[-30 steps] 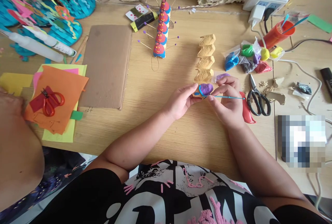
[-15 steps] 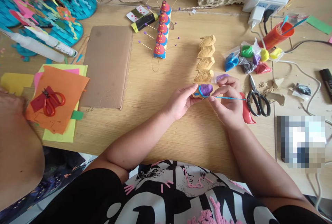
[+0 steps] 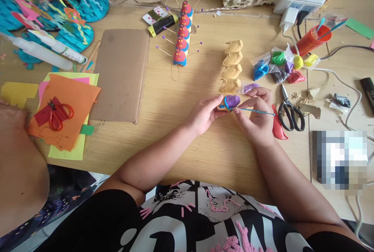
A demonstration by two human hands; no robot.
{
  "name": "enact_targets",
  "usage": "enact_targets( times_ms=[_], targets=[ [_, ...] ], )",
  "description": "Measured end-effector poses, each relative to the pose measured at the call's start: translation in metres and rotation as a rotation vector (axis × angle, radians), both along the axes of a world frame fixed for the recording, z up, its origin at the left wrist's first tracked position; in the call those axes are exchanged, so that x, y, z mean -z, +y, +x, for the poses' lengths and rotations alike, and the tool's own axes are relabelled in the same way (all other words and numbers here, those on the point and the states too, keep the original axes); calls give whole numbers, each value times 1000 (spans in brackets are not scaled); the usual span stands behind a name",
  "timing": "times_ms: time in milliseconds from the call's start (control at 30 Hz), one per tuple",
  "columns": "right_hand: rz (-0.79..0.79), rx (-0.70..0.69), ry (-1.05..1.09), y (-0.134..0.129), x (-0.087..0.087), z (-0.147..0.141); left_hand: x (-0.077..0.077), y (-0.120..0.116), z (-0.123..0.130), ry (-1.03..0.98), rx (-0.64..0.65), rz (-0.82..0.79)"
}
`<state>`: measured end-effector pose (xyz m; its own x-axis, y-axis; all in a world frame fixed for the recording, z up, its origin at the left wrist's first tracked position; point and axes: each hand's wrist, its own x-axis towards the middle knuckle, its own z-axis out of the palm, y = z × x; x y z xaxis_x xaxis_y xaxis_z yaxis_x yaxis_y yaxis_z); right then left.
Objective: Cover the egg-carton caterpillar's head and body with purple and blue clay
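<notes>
My left hand [image 3: 204, 115] pinches the near end of a yellowish egg-carton strip [image 3: 231, 71] from its left side. That end cup carries purple clay [image 3: 233, 101] edged with blue clay [image 3: 226, 102]. My right hand [image 3: 255, 115] is closed around a thin blue modelling tool [image 3: 265, 112], whose inner end meets the lower edge of the purple clay. The tool's exact tip is hidden by my fingers. A bag of purple clay [image 3: 250, 88] lies just beyond my right fingers. Black-handled scissors [image 3: 288, 111] and a red piece [image 3: 279, 125] lie to the right.
A finished-looking red and blue caterpillar [image 3: 181, 43] stands at the back. Cardboard [image 3: 119, 74] and coloured paper [image 3: 67, 104] lie left, with red-handled snips [image 3: 60, 115]. Clay bags [image 3: 261, 69], a red cup [image 3: 311, 38] and cables are right. Another person's arm [image 3: 20, 166] rests at far left.
The outer end of the blue modelling tool has dipped slightly and shifted a little left. My right hand has turned slightly; my left hand stays nearly still on the strip.
</notes>
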<state>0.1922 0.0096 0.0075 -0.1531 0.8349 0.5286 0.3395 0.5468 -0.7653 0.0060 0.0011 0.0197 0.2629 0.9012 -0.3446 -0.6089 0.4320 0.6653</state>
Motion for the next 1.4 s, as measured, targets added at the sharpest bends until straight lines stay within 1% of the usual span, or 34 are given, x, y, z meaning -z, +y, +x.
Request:
enact_targets(
  times_ms=[167,300,400,500,633,767,867,1067,1233,1400],
  targets=[
    [-2,8,-9,1,4,0,1,0,0,14,6,14],
    [-14,-1,7,2,3,0,1,-1,0,20,6,23],
    [-30,-51,40,1,1,1,2,0,0,10,2,27],
    [-79,-116,106,0,-1,1,2,0,1,2,-11,12],
    [-115,-138,125,-1,1,0,2,0,1,9,-10,-2],
    [-123,-158,137,0,4,1,3,-1,0,-5,-6,45],
    [-134,-156,142,0,4,2,4,0,0,-14,-1,61],
    [-136,-170,164,1,3,0,3,1,1,-6,-17,16],
    [-95,-167,156,2,0,-2,4,0,1,-30,-23,38],
    [-84,-152,123,3,1,-1,5,1,1,-20,-12,49]
  ],
)
